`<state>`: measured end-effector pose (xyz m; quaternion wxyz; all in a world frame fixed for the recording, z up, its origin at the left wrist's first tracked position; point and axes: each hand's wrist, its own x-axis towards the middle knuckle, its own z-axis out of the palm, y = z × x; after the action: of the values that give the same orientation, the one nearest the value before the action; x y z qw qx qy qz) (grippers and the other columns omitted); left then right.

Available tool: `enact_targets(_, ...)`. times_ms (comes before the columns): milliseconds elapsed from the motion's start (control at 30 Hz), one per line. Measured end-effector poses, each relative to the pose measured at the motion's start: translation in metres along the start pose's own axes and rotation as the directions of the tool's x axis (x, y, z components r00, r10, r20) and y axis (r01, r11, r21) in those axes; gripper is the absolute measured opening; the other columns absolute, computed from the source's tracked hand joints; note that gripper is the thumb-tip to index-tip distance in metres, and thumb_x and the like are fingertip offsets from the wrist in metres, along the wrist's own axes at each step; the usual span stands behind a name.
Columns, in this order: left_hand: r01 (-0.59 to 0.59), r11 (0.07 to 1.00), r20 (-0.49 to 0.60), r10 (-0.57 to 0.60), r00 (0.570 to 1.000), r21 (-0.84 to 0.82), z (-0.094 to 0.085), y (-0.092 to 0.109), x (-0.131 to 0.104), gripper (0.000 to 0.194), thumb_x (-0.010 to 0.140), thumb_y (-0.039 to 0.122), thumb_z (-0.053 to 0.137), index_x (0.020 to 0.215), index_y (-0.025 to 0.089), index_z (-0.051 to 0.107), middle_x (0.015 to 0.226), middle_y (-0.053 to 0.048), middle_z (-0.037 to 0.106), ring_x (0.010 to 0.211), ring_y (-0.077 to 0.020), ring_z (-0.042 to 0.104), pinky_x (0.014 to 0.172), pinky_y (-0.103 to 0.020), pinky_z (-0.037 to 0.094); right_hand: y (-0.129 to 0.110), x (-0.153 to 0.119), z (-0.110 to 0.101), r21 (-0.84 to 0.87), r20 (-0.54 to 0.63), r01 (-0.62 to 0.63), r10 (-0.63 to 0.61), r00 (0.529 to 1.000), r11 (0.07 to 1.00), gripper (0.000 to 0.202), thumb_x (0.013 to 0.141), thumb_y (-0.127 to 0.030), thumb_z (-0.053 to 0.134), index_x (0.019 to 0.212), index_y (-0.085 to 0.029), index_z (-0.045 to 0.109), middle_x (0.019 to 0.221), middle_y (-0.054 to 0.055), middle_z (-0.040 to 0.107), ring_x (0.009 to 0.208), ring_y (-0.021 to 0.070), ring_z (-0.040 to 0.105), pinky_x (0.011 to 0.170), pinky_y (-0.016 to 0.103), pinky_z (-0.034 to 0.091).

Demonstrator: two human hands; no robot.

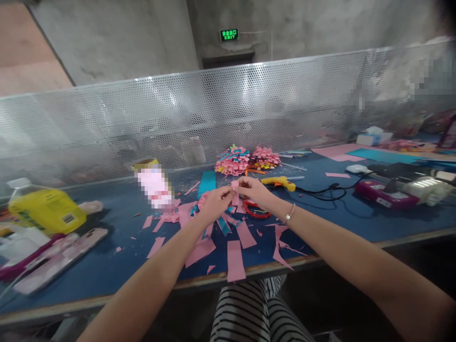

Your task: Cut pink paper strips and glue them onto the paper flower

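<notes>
My left hand (215,201) and my right hand (252,188) meet above the table, fingers pinched on a small pink paper strip (234,201). Its upper end is partly hidden by my fingertips. Under my left hand lies a pink and blue paper flower (200,203), mostly covered by the hand. Cut pink paper pieces (235,260) are scattered below and around both hands. Beside my right hand rests a yellow glue gun (280,183) with a black cord. A red ring-shaped item (257,214) sits just under my right wrist.
Finished-looking pink paper pompoms (233,161) stand behind my hands, near a perforated metal screen (142,114). Leftward are a yellow-labelled bottle (46,209), a phone (60,261) and a partly blurred container (155,185). A purple device (386,194) and coloured sheets (384,155) lie to the right.
</notes>
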<state>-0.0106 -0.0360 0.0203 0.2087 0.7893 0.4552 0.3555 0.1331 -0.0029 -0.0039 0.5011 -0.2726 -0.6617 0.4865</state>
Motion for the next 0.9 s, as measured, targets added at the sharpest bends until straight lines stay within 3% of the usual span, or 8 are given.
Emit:
enact_targets(200,-0.004,1.0,-0.015,0.004,1.0,-0.029,0.001,-0.004,0.001,0.022,0.078,0.031,0.042,0.062,0.016,0.048,0.052,0.004,0.044,0.052,-0.0096,0.042,0.052,-0.023,0.033,0.004,0.001,0.0,0.077,-0.011,-0.037,0.038,0.999,0.996,0.025,0.063,-0.034,0.064,0.066,-0.018,0.045,0.05,-0.008,0.041,0.04,0.0044,0.035,0.041,0.02,0.027)
enact_targets(300,-0.035,0.99,-0.034,0.031,0.999,-0.134,0.005,-0.011,0.003,0.014,0.074,0.031,0.049,0.072,0.017,0.048,0.063,0.003,0.051,0.059,-0.0104,0.049,0.058,-0.024,0.039,0.001,0.001,0.001,0.143,-0.036,-0.055,0.061,0.998,0.988,0.027,0.06,-0.033,0.066,0.065,-0.018,0.043,0.049,-0.009,0.04,0.04,0.0038,0.032,0.04,0.02,0.026)
enact_targets(433,-0.052,0.952,-0.112,0.019,0.994,-0.3,0.012,-0.018,0.004,0.022,0.068,0.029,0.057,0.078,0.019,0.04,0.074,0.002,0.051,0.066,-0.0101,0.053,0.061,-0.024,0.043,-0.004,0.0,0.001,0.22,-0.083,-0.06,0.08,0.993,0.974,0.03,0.058,-0.034,0.066,0.063,-0.019,0.041,0.049,-0.009,0.039,0.04,0.004,0.031,0.039,0.02,0.024)
enact_targets(667,0.002,0.916,-0.082,-0.038,0.996,-0.401,0.012,-0.013,0.005,0.018,0.07,0.031,0.055,0.072,0.017,0.043,0.064,0.002,0.053,0.058,-0.0094,0.052,0.058,-0.025,0.045,-0.007,-0.003,0.002,0.242,-0.108,-0.045,0.073,0.991,0.969,0.035,0.058,-0.04,0.066,0.064,-0.02,0.038,0.052,-0.008,0.039,0.042,0.0051,0.033,0.04,0.021,0.03)
enact_targets(800,0.072,0.904,-0.115,-0.131,0.985,-0.421,0.007,-0.009,0.006,0.021,0.068,0.034,0.057,0.067,0.017,0.045,0.059,0.003,0.051,0.055,-0.0089,0.05,0.057,-0.024,0.044,-0.005,0.0,0.0,0.084,-0.064,-0.005,0.011,0.998,0.996,0.028,0.063,-0.038,0.062,0.072,-0.02,0.042,0.061,-0.005,0.045,0.048,0.0067,0.04,0.045,0.022,0.035)
enact_targets(900,0.106,0.893,-0.164,-0.195,0.967,-0.437,0.002,-0.013,0.008,0.021,0.065,0.033,0.058,0.066,0.016,0.046,0.058,0.004,0.05,0.054,-0.0087,0.051,0.057,-0.024,0.044,-0.005,0.005,-0.022,-0.318,-0.044,0.03,-0.046,0.998,0.947,0.035,0.059,-0.031,0.065,0.088,-0.019,0.048,0.078,0.001,0.054,0.062,0.0107,0.05,0.056,0.026,0.042)
